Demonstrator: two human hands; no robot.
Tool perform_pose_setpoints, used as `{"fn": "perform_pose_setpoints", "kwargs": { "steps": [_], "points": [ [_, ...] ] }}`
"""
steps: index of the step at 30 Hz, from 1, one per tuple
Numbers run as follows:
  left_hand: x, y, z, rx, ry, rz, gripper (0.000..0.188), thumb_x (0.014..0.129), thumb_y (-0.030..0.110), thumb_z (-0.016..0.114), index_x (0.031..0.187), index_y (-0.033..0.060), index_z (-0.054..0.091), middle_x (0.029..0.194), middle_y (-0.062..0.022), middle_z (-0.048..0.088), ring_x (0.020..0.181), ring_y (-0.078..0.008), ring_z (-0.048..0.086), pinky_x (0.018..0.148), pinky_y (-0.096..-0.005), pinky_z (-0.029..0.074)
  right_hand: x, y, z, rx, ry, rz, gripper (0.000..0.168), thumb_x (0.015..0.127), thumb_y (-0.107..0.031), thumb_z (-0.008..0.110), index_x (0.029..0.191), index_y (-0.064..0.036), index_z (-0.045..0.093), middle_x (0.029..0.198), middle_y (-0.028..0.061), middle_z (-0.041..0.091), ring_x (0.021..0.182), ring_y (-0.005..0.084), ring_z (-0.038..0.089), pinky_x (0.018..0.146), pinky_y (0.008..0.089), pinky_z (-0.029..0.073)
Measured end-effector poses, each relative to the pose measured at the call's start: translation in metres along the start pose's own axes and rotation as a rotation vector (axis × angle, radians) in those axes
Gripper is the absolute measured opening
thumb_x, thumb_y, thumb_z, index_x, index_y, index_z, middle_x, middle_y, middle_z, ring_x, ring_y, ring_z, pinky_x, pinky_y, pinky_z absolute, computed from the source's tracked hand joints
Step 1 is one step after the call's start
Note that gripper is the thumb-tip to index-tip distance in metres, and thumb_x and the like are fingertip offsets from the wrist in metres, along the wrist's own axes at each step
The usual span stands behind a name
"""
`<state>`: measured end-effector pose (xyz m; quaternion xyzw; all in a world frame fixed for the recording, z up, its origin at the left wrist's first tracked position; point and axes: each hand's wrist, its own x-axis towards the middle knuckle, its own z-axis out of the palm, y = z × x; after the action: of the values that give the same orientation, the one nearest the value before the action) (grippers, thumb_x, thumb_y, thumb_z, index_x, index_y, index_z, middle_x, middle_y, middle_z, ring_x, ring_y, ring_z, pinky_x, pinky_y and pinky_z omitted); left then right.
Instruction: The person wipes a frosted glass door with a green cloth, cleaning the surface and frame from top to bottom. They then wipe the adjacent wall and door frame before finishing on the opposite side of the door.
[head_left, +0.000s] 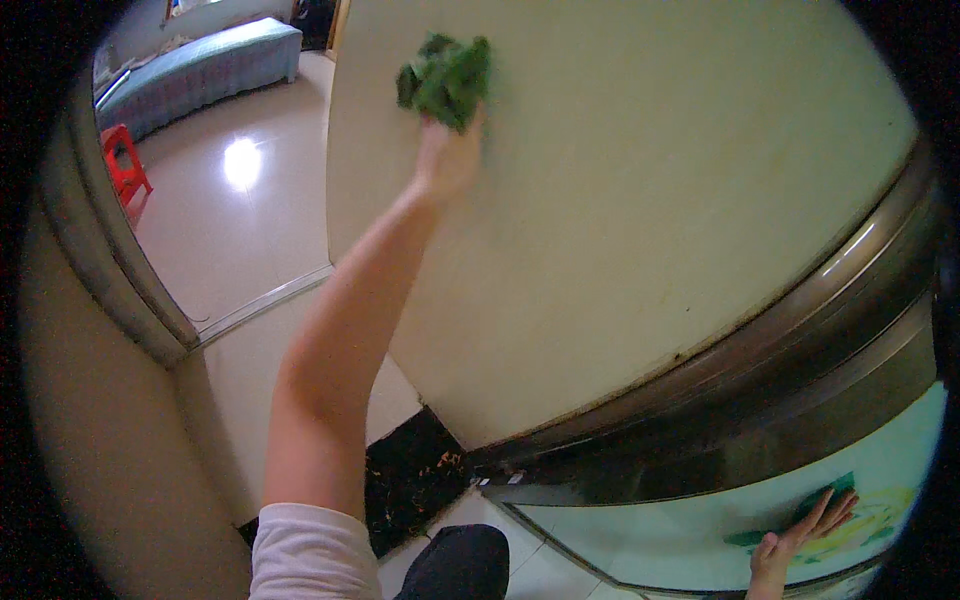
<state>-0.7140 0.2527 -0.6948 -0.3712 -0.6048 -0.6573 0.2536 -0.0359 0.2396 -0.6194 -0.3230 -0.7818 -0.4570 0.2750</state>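
My left hand (448, 154) reaches up and away along the pale wall (570, 225), gripping a bunched green cloth (448, 82) against the surface. The hand and cloth are slightly blurred. At the lower right, my right hand (806, 529) lies against a pale glass door panel (660, 540) that carries green and yellow decoration. Its fingers are spread a little. Dark green patches show beside and behind these fingers; whether they are all part of the decoration cannot be told.
A dark metallic door frame (750, 337) curves between wall and panel. To the left, a doorway with a metal floor strip (266, 304) opens onto a tiled room with a red plastic stool (126, 165) and a cloth-covered bench or bed (210, 71). A black patterned floor tile (412, 480) lies below.
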Motion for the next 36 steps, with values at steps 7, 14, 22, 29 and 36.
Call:
{"fn": "perform_pose_setpoints", "kwargs": {
  "steps": [7, 14, 22, 29, 36],
  "points": [
    [-0.079, -0.041, 0.013, -0.216, 0.379, -0.156, 0.048, 0.095, 0.038, 0.046, 0.126, 0.0013, 0.047, 0.115, -0.0214, 0.056, 0.108, -0.0338, 0.051, 0.091, -0.0395, 0.040, -0.005, 0.005, 0.005, 0.024, -0.018, -0.023, 0.093, 0.085, -0.074, 0.016, 0.146, -0.004, 0.022, 0.151, 0.0258, 0.012, 0.140, 0.0434, 0.008, 0.109, 0.0607, 0.002],
    [-0.009, 0.035, -0.015, -0.298, 0.121, -0.520, 0.048, 0.090, 0.028, 0.058, 0.129, 0.0031, 0.045, 0.126, -0.0172, 0.049, 0.116, -0.0308, 0.047, 0.098, -0.0401, 0.037, -0.016, 0.010, 0.006, 0.021, -0.064, -0.007, 0.093, 0.085, -0.074, 0.015, 0.146, -0.003, 0.020, 0.152, 0.0253, 0.012, 0.140, 0.0443, 0.008, 0.109, 0.0613, 0.001],
    [-0.031, 0.001, 0.013, -0.227, 0.129, -0.374, 0.053, 0.092, 0.044, 0.050, 0.126, 0.0026, 0.049, 0.117, -0.0174, 0.055, 0.108, -0.0263, 0.050, 0.092, -0.0412, 0.040, -0.021, 0.004, 0.004, 0.013, -0.086, -0.017, 0.092, 0.086, -0.073, 0.016, 0.147, -0.003, 0.019, 0.152, 0.0252, 0.012, 0.140, 0.0443, 0.007, 0.109, 0.0607, 0.001],
    [-0.094, 0.000, 0.030, -0.282, 0.247, -0.246, 0.051, 0.092, 0.039, 0.051, 0.128, 0.0025, 0.046, 0.122, -0.0131, 0.053, 0.109, -0.0273, 0.049, 0.095, -0.0383, 0.037, -0.022, 0.004, 0.006, 0.011, -0.076, -0.025, 0.091, 0.086, -0.072, 0.018, 0.147, -0.004, 0.019, 0.152, 0.0249, 0.010, 0.140, 0.0444, 0.006, 0.109, 0.0608, 0.001],
    [0.016, 0.033, 0.024, -0.151, 0.104, -0.072, 0.044, 0.093, 0.034, 0.051, 0.124, 0.0030, 0.046, 0.122, -0.0133, 0.050, 0.112, -0.0282, 0.044, 0.097, -0.0382, 0.034, -0.046, 0.007, 0.006, 0.019, -0.173, 0.011, 0.090, 0.087, -0.072, 0.018, 0.148, -0.005, 0.015, 0.152, 0.0259, 0.008, 0.140, 0.0461, 0.004, 0.108, 0.0624, 0.000]
  ]
}}
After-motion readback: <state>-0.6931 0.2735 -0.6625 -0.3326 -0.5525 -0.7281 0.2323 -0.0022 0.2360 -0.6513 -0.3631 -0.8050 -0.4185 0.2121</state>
